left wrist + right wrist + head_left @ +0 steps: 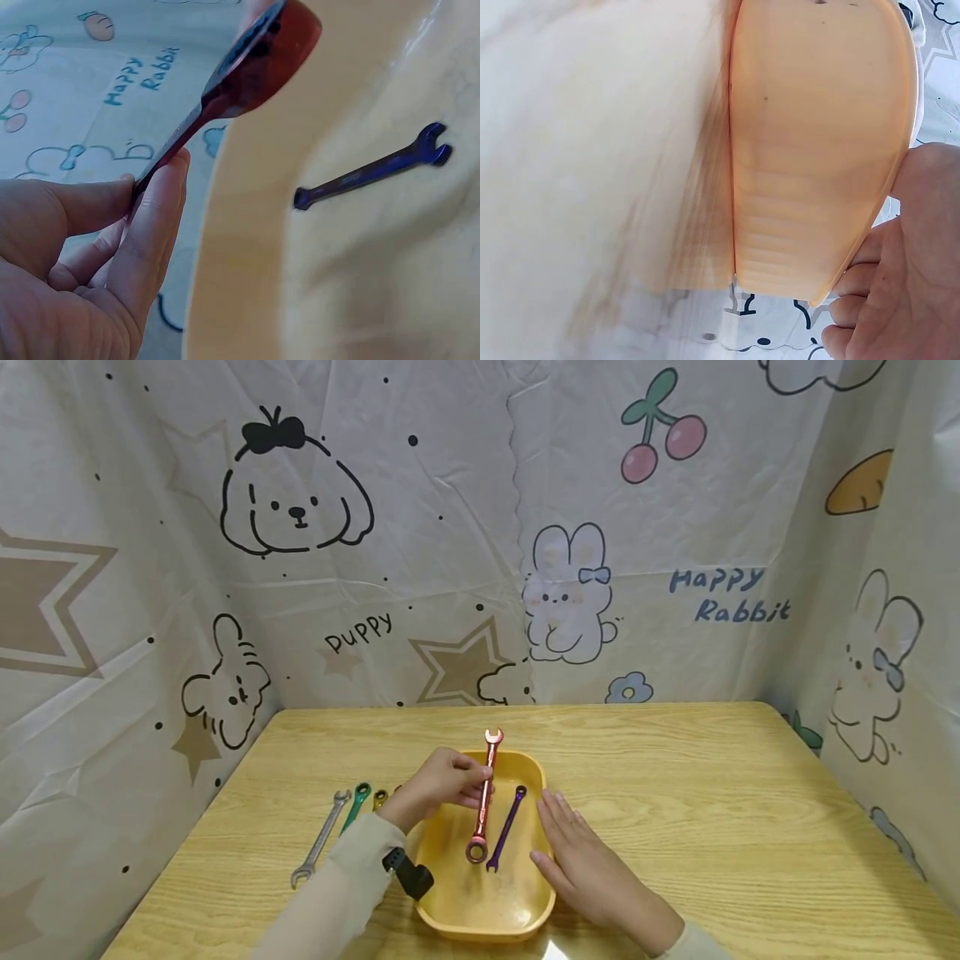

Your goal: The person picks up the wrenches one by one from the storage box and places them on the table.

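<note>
A red combination wrench (483,806) is pinched between the thumb and fingers of my left hand (450,779), held over the yellow tray (487,931) with its open end pointing away. Beneath it in the tray lies a small purple wrench (507,828), its ring end toward the back. The left wrist view shows the red wrench's ring end (262,60) close up and the purple wrench (375,174) on the tray floor. My right hand (585,864) rests with straight fingers against the tray's right side; in the right wrist view its fingers touch the tray wall (817,165).
Left of the tray, a silver wrench (321,839), a green wrench (356,806) and a yellow wrench (380,797) lie on the wooden table (712,827). My left forearm partly covers this row. A printed cloth (450,485) hangs behind and at both sides.
</note>
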`<state>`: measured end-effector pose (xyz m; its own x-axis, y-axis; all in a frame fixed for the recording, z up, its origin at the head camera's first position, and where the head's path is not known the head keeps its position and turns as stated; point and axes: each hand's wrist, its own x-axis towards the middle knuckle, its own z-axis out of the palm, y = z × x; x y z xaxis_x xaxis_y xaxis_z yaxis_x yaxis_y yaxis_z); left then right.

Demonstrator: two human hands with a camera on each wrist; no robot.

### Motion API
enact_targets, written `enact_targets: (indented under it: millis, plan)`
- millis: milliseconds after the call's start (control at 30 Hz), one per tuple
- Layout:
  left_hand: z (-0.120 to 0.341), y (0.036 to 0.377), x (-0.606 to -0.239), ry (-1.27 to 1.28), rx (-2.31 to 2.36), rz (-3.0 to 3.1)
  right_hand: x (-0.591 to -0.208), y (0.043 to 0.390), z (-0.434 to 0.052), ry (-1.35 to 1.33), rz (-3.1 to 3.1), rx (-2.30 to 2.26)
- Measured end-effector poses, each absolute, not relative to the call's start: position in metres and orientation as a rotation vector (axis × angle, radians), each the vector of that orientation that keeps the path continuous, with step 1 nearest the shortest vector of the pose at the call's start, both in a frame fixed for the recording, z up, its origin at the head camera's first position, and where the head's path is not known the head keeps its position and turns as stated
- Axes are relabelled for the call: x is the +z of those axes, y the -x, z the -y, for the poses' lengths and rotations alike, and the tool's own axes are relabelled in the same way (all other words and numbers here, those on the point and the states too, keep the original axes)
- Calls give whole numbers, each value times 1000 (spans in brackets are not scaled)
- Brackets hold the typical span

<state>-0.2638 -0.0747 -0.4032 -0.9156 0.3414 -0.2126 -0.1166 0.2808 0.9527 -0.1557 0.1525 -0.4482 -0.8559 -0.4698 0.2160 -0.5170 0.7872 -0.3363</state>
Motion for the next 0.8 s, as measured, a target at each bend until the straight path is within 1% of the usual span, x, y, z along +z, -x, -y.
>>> enact_targets:
  millis: [300, 800]
  plan:
    - [119, 262, -390, -188, 1674, -2240, -449, 156, -153, -795, 2856, 608]
    - [207, 256, -397, -27, 1549, -2456, -447, 155, -152, -791, 2870, 597]
